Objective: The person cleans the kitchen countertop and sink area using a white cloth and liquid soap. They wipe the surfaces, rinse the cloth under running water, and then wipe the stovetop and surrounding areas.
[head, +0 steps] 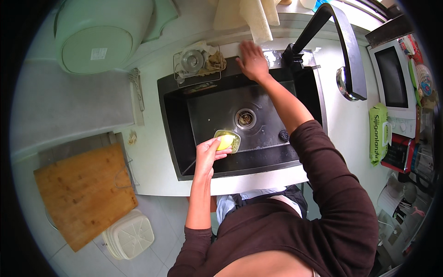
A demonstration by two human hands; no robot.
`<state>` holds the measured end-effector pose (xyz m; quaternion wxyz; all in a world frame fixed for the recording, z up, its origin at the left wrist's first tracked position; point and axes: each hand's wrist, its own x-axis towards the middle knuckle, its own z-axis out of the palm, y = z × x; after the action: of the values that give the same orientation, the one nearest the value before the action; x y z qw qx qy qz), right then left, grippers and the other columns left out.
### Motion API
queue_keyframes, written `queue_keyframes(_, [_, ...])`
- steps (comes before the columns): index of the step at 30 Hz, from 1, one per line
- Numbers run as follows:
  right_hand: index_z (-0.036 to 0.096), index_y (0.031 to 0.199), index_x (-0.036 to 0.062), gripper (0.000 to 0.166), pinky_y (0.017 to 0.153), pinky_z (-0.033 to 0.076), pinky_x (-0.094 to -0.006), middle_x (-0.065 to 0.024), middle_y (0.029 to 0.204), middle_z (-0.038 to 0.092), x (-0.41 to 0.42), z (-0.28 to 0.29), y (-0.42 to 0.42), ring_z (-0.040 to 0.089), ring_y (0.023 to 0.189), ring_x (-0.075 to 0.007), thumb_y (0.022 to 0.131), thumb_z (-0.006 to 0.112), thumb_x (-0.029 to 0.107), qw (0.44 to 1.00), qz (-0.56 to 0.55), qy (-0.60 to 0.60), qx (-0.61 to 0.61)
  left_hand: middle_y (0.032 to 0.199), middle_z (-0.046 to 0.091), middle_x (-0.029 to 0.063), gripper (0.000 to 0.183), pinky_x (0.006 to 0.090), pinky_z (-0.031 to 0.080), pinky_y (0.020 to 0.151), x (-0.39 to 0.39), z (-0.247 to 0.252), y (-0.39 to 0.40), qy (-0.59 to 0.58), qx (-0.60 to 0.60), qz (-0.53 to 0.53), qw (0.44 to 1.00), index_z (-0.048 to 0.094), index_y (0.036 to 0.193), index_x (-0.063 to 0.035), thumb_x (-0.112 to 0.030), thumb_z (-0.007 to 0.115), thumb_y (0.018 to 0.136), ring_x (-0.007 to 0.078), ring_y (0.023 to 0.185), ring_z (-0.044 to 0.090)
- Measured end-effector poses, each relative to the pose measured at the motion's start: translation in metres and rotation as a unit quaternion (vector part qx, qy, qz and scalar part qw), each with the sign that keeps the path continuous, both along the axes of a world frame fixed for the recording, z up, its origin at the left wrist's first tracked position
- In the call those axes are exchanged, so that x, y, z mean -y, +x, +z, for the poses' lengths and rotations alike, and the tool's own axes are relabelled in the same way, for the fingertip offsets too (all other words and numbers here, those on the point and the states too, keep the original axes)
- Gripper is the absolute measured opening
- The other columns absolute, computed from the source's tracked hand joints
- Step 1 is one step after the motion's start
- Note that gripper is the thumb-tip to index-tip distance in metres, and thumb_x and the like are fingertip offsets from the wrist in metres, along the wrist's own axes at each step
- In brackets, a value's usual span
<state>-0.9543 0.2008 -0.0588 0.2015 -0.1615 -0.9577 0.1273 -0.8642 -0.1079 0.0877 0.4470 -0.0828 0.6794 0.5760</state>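
Note:
Over the near left part of the black sink point(221, 100), my left hand point(206, 154) grips a smooth yellow rounded object point(225, 141) between thumb and fingers. Just behind that object is a small clear container point(236, 144) with something greenish in it. Whether my fingers also hold the container, I cannot tell. My right hand point(254, 61) reaches across to the sink's back ledge, left of the black faucet point(294, 52). Its fingers are spread and slightly blurred, and no object shows in them. Some scraps sit in the drain strainer point(245, 118).
A wire rack point(200, 65) holding a glass lid-like item hangs at the sink's back left. Cloths point(258, 20) drape above the ledge. A dark scrubber point(283, 135) lies in the sink. Left stands a wooden board point(86, 197); right are a wipes pack point(379, 135) and a microwave point(392, 76).

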Motion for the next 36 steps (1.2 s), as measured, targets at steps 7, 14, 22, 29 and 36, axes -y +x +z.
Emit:
queue_keyframes(7, [0.041, 0.130, -0.0058, 0.043, 0.109, 0.026, -0.0419, -0.0235, 0.137, 0.040, -0.017, -0.024, 0.058, 0.033, 0.132, -0.0335, 0.090, 0.041, 0.012, 0.977, -0.208, 0.018, -0.049, 0.088, 0.069, 0.0178, 0.036, 0.0229, 0.054, 0.063, -0.012, 0.011, -0.005, 0.045, -0.018, 0.007, 0.999, 0.061, 0.107, 0.0041, -0.027, 0.049, 0.094, 0.0188, 0.073, 0.069])
queue_keyframes(14, [0.054, 0.120, 0.0018, 0.034, 0.095, 0.042, -0.0403, -0.0197, 0.117, 0.058, 0.010, 0.007, 0.081, 0.053, 0.111, -0.0363, 0.087, 0.044, 0.000, 0.942, -0.181, -0.246, -0.141, 0.087, 0.069, 0.0174, 0.036, 0.0230, 0.054, 0.063, -0.014, 0.013, -0.011, 0.069, -0.025, 0.007, 0.997, 0.061, 0.107, 0.0032, -0.028, 0.048, 0.095, 0.0184, 0.072, 0.069])
queue_keyframes(22, [0.055, 0.113, 0.0031, 0.030, 0.092, 0.045, -0.0386, -0.0164, 0.117, 0.056, 0.014, 0.029, -0.054, 0.053, 0.111, -0.0319, 0.083, 0.048, 0.005, 0.977, 0.065, -0.026, -0.202, 0.086, 0.069, 0.0167, 0.036, 0.0217, 0.053, 0.061, -0.008, 0.001, -0.007, 0.032, 0.007, -0.009, 0.999, 0.062, 0.108, 0.0027, -0.028, 0.047, 0.096, 0.0187, 0.072, 0.069])
queue_keyframes(29, [0.053, 0.119, 0.0025, 0.037, 0.100, 0.039, -0.0393, -0.0146, 0.126, 0.052, 0.010, 0.001, -0.029, 0.046, 0.121, -0.0311, 0.082, 0.048, 0.004, 0.989, 0.103, 0.024, -0.105, 0.087, 0.069, 0.0161, 0.036, 0.0226, 0.053, 0.061, -0.005, -0.005, -0.005, 0.014, 0.020, -0.017, 1.000, 0.061, 0.107, 0.0030, -0.028, 0.047, 0.095, 0.0183, 0.072, 0.069])
queue_keyframes(36, [0.050, 0.120, -0.0028, 0.039, 0.105, 0.033, -0.0430, -0.0214, 0.129, 0.048, -0.016, -0.005, 0.025, 0.042, 0.124, -0.0350, 0.082, 0.047, 0.004, 0.994, -0.042, 0.004, -0.099, 0.086, 0.069, 0.0152, 0.035, 0.0225, 0.053, 0.059, -0.017, 0.009, -0.016, 0.035, 0.009, -0.016, 0.999, 0.062, 0.107, 0.0034, -0.026, 0.047, 0.095, 0.0199, 0.072, 0.070])
